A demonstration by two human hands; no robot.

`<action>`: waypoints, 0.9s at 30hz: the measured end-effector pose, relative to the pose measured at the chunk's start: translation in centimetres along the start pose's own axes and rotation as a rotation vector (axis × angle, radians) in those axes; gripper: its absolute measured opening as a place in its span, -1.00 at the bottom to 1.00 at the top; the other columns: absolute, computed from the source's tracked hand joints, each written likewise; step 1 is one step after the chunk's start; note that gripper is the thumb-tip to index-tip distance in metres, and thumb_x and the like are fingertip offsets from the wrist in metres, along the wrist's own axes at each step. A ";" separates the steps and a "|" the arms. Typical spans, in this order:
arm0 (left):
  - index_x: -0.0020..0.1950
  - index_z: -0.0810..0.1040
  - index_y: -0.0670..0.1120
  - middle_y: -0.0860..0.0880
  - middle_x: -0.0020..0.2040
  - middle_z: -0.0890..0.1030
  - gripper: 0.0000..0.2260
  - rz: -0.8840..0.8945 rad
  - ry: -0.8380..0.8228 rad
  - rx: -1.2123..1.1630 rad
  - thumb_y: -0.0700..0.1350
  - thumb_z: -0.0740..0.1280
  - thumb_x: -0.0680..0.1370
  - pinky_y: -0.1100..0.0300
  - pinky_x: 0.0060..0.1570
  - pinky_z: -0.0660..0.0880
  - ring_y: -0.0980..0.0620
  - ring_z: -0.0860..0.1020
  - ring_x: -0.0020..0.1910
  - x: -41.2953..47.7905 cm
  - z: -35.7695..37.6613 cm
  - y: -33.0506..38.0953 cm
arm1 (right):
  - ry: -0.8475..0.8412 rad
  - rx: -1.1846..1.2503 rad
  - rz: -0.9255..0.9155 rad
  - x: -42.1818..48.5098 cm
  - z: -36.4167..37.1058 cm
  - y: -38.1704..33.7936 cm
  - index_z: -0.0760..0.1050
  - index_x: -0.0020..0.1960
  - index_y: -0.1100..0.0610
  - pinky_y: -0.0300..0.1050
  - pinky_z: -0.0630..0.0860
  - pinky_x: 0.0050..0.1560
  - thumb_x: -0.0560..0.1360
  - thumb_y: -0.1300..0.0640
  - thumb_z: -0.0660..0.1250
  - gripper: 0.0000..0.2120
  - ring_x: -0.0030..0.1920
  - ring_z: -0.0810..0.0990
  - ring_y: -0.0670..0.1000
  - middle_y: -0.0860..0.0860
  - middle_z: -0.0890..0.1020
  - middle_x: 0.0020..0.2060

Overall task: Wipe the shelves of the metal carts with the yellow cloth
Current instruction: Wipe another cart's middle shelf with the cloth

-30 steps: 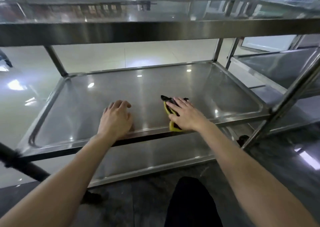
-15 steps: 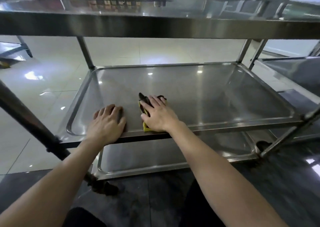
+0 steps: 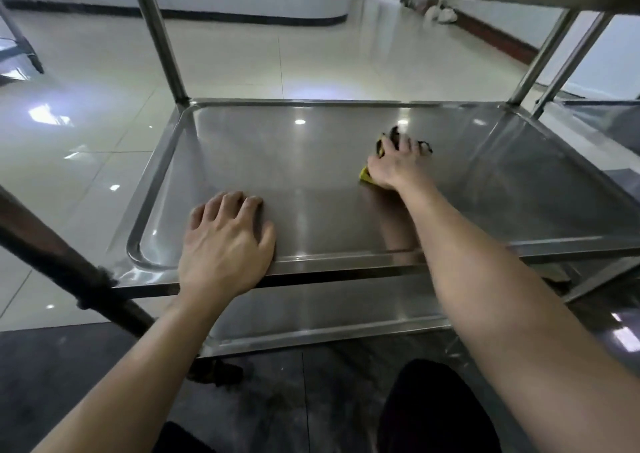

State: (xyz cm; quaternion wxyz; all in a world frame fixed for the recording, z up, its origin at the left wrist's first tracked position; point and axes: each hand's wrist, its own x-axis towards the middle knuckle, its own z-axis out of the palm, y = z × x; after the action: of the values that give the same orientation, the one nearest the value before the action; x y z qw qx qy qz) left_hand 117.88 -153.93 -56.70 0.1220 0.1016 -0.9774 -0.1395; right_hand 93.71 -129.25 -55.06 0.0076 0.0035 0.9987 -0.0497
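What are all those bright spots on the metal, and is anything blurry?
Head view: white spots of reflected light glare on the middle shelf and the glossy floor; the right hand on the yellow cloth looks slightly blurred, the left hand sharper; the wide lens splays the cart posts outward.

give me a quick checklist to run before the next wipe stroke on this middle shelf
1. Yellow cloth under the right hand: ok, the hand presses it onto the middle shelf.
2. Left hand bracing: ok, it rests flat at the shelf's front edge, holding nothing.
3. Path ahead of the cloth: ok, only bare metal shows up to the far rim.
4. Shelf already clean: cannot tell, light reflections mask any streaks.
5. Lower shelf wiped: cannot tell, it is mostly hidden below.
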 end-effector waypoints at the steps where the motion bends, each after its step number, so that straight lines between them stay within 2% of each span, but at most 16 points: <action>1: 0.50 0.42 0.12 0.05 0.55 0.41 -0.59 -0.005 0.007 0.003 0.19 0.11 0.70 -0.05 0.62 0.11 -0.03 0.25 0.61 0.1 0.1 -0.1 | 0.023 -0.021 -0.122 -0.9 0.2 -4.2 0.23 0.67 -0.09 0.19 -0.02 0.65 0.58 -0.24 -0.02 -0.31 0.66 0.14 0.19 0.17 0.23 0.66; 3: 0.52 0.42 0.10 0.04 0.57 0.41 -0.57 -0.012 0.006 0.009 0.18 0.12 0.69 -0.05 0.63 0.12 -0.03 0.25 0.62 0.1 0.1 -0.3 | 0.017 -0.011 -0.389 -3.6 0.7 -11.4 0.22 0.68 -0.11 0.14 -0.04 0.66 0.63 -0.21 0.00 -0.37 0.68 0.12 0.13 0.13 0.23 0.68; 5: 0.53 0.41 0.09 0.05 0.59 0.40 -0.56 -0.021 -0.004 0.009 0.17 0.13 0.68 -0.04 0.63 0.12 -0.03 0.24 0.63 0.0 -0.1 -0.5 | -0.071 0.025 -0.578 -6.1 0.4 -14.9 0.14 0.72 -0.13 0.11 -0.16 0.69 0.65 -0.20 0.01 -0.36 0.72 -0.01 0.07 0.08 0.09 0.73; 7: 0.55 0.39 0.11 0.06 0.61 0.37 -0.56 -0.024 -0.018 -0.002 0.16 0.13 0.69 -0.04 0.64 0.10 -0.02 0.21 0.64 -0.1 -0.3 -0.6 | -0.129 0.062 -0.675 -7.3 -0.1 -13.8 0.11 0.72 -0.16 0.06 -0.22 0.69 0.67 -0.21 0.01 -0.38 0.72 -0.06 0.02 0.01 0.03 0.74; 9: 0.58 0.37 0.12 0.07 0.62 0.35 -0.55 -0.026 -0.029 0.000 0.17 0.12 0.69 -0.04 0.66 0.08 -0.01 0.19 0.66 -0.1 -0.3 -0.6 | -0.155 0.072 -0.722 -7.8 -0.5 -9.0 0.13 0.72 -0.17 0.01 -0.20 0.67 0.71 -0.21 0.05 -0.41 0.72 -0.04 0.02 -0.02 0.05 0.74; 11: 0.59 0.37 0.12 0.08 0.62 0.35 -0.54 -0.027 -0.028 0.004 0.17 0.12 0.70 -0.04 0.66 0.07 -0.02 0.19 0.66 -0.1 -0.1 -0.6 | -0.132 0.071 -0.631 -6.8 -0.7 -2.2 0.16 0.71 -0.18 -0.01 -0.14 0.67 0.68 -0.27 0.06 -0.39 0.71 0.01 0.03 -0.03 0.09 0.73; 15: 0.58 0.37 0.12 0.07 0.62 0.35 -0.55 -0.031 -0.026 0.006 0.17 0.12 0.70 -0.06 0.67 0.09 -0.03 0.20 0.65 -0.3 -0.3 -0.4 | -0.029 0.051 -0.120 -2.0 -1.5 13.1 0.15 0.71 -0.19 0.13 -0.06 0.69 0.50 -0.41 -0.11 -0.19 0.70 0.08 0.12 0.02 0.11 0.73; 17: 0.56 0.37 0.11 0.05 0.61 0.36 -0.56 -0.030 -0.014 0.018 0.16 0.13 0.69 -0.08 0.66 0.11 -0.04 0.22 0.64 -0.2 -0.1 -0.2 | -0.008 0.016 0.112 0.2 -1.2 15.4 0.11 0.72 -0.16 0.21 -0.08 0.68 0.52 -0.35 -0.10 -0.22 0.70 0.05 0.17 0.09 0.08 0.73; 19: 0.54 0.39 0.10 0.04 0.60 0.37 -0.58 -0.025 -0.009 0.035 0.14 0.14 0.69 -0.08 0.64 0.13 -0.05 0.24 0.63 0.0 0.1 -0.2 | -0.029 0.018 0.146 0.8 -0.7 11.2 0.11 0.70 -0.15 0.28 -0.08 0.66 0.52 -0.32 -0.08 -0.24 0.70 0.02 0.23 0.14 0.05 0.72; 21: 0.52 0.40 0.11 0.04 0.60 0.38 -0.59 -0.024 -0.006 0.046 0.14 0.15 0.68 -0.09 0.63 0.15 -0.06 0.25 0.62 0.2 0.2 -0.4 | -0.031 0.026 -0.095 -0.5 -0.3 2.8 0.14 0.68 -0.15 0.29 -0.08 0.66 0.55 -0.31 -0.06 -0.28 0.70 0.03 0.22 0.13 0.05 0.72; 24: 0.51 0.41 0.13 0.03 0.59 0.40 -0.61 -0.033 -0.004 0.041 0.14 0.16 0.69 -0.11 0.61 0.19 -0.07 0.28 0.60 0.2 0.1 -0.7 | -0.050 -0.001 -0.539 -6.7 0.4 -9.6 0.14 0.71 -0.15 0.16 -0.17 0.68 0.67 -0.23 0.00 -0.38 0.72 -0.01 0.10 0.07 0.05 0.74; 25: 0.51 0.41 0.13 0.04 0.59 0.40 -0.61 -0.033 -0.007 0.045 0.14 0.17 0.69 -0.11 0.60 0.19 -0.07 0.28 0.60 0.2 0.2 -0.8 | -0.087 0.015 -0.643 -9.2 0.2 -11.6 0.12 0.72 -0.16 0.13 -0.21 0.69 0.67 -0.22 0.01 -0.38 0.72 -0.05 0.06 0.04 0.03 0.74; 27: 0.53 0.39 0.14 0.04 0.60 0.39 -0.60 -0.031 -0.016 0.043 0.14 0.15 0.69 -0.11 0.60 0.18 -0.07 0.28 0.61 0.2 0.1 -0.8 | -0.176 0.055 -0.784 -11.8 0.0 -10.5 0.11 0.72 -0.20 0.07 -0.25 0.69 0.68 -0.20 0.05 -0.39 0.72 -0.10 -0.01 -0.02 0.00 0.74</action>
State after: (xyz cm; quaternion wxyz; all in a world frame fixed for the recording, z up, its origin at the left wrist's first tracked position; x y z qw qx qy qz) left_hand 117.81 -154.68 -56.97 0.1099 0.1181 -0.9794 -0.1214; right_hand 105.40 -139.81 -53.80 0.0733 -0.3820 0.9181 -0.0756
